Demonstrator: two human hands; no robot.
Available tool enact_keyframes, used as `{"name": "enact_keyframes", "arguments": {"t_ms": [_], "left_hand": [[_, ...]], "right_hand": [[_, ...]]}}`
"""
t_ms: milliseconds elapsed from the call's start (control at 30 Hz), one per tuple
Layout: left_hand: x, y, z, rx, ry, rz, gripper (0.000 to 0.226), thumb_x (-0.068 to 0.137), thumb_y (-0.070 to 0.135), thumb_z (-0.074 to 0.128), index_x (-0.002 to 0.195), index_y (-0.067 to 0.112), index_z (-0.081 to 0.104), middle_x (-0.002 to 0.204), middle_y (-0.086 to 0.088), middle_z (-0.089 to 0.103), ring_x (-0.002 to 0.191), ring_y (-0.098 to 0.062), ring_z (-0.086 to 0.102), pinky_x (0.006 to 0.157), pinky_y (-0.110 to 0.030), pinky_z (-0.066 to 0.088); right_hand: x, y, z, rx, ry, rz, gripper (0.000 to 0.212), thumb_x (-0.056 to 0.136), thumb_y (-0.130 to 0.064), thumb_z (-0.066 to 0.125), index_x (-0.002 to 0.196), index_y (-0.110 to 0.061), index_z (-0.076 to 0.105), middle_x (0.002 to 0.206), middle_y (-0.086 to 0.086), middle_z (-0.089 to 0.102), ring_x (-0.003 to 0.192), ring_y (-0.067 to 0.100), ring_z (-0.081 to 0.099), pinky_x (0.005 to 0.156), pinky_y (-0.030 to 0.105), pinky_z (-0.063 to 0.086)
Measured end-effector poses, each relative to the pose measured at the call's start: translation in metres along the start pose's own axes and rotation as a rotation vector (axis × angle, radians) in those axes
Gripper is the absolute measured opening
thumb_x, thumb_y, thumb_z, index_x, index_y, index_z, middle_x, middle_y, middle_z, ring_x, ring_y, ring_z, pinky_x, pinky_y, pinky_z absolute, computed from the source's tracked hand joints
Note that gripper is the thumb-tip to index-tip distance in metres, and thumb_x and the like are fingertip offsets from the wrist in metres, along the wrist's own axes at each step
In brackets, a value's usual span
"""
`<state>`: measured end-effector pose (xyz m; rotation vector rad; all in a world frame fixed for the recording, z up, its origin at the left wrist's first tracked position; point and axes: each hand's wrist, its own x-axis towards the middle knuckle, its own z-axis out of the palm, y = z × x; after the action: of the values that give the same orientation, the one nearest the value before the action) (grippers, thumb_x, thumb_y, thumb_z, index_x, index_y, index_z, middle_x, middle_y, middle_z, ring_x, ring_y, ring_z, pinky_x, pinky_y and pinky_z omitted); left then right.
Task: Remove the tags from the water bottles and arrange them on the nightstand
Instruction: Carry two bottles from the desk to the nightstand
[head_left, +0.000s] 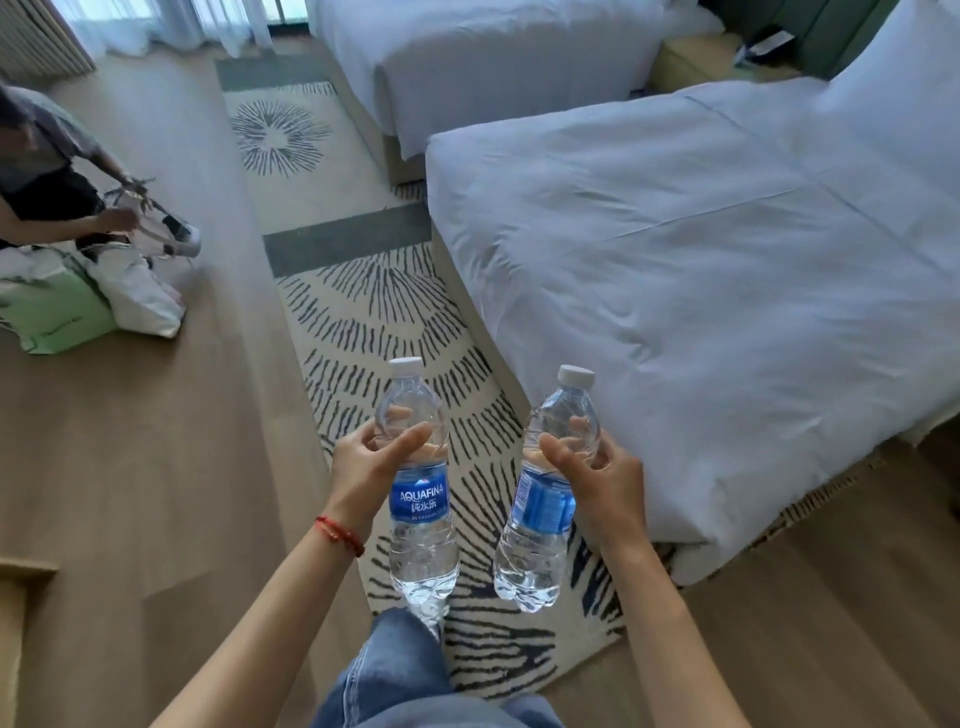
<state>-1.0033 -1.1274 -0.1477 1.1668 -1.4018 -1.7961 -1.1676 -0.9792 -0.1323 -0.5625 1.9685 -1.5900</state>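
up close, the left grip (363, 462) is curled around the upper part of a clear water bottle (422, 499), thumb across the front and fingers showing through the plastic behind. the bottle stands nearly upright in the air, white cap up, its blue label facing the camera just below the thumb. the right grip (605, 480) wraps the shoulder of a second water bottle (540, 509) the same way; this one tilts, base toward the other bottle, cap leaning to the right. the two bottles are near each other but apart. a red cord (340, 534) circles the left wrist. below them lies a patterned rug (363, 312) on a wooden floor (156, 441). to the right is a bed with white bedding (727, 260); a second bed (493, 67) is farther off, with a nightstand (696, 65) between the two beds. far left, another person (47, 171) crouches by some bags (93, 301).
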Motion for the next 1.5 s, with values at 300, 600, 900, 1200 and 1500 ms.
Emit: {"name": "enact_keyframes", "arguments": {"t_ms": [300,600,900,1200,1500], "left_hand": [[0.157,0.052,-0.028,0.015,0.022,0.013,0.045,0.053,0.038,0.072,0.090,0.014,0.062,0.080,-0.004,0.070,0.064,-0.009,0.069,0.053,-0.015,0.052],[0.324,0.080,-0.034,-0.027,0.124,-0.004,0.035,0.057,0.033,0.072,0.087,0.017,0.063,0.069,0.002,0.071,0.061,-0.009,0.069,0.050,-0.015,0.051],[0.511,0.154,-0.048,-0.013,0.184,0.013,0.054,0.046,0.043,0.084,0.087,0.016,0.062,0.073,-0.002,0.072,0.064,-0.011,0.070,0.052,-0.017,0.052],[0.672,0.203,-0.086,-0.007,0.218,0.034,0.042,0.050,0.038,0.083,0.082,0.019,0.064,0.068,0.009,0.073,0.063,-0.010,0.069,0.052,-0.015,0.051],[0.862,0.267,-0.145,0.003,0.175,0.021,0.031,0.056,0.034,0.072,0.081,0.018,0.064,0.066,0.005,0.072,0.062,-0.007,0.068,0.051,-0.013,0.050]], "right_hand": [[0.144,-0.033,0.090,0.006,-0.050,0.035,0.055,0.043,-0.070,0.075,0.084,-0.033,0.069,0.083,-0.007,0.074,0.076,0.013,0.071,0.061,0.019,0.054],[0.318,-0.052,0.164,-0.038,-0.127,0.039,0.042,0.046,-0.063,0.079,0.078,-0.038,0.070,0.079,-0.013,0.074,0.072,0.007,0.070,0.059,0.016,0.052],[0.518,-0.112,0.246,-0.082,-0.188,-0.035,0.047,0.045,-0.059,0.072,0.078,-0.026,0.065,0.070,-0.009,0.071,0.066,0.005,0.068,0.054,0.014,0.051],[0.664,-0.144,0.351,-0.071,-0.234,-0.038,0.053,0.046,-0.062,0.071,0.087,-0.028,0.065,0.071,-0.013,0.072,0.070,0.004,0.069,0.057,0.015,0.052],[0.812,-0.185,0.478,-0.083,-0.168,-0.003,0.045,0.045,-0.064,0.068,0.077,-0.032,0.063,0.068,-0.014,0.070,0.069,0.002,0.068,0.057,0.016,0.053]]}}
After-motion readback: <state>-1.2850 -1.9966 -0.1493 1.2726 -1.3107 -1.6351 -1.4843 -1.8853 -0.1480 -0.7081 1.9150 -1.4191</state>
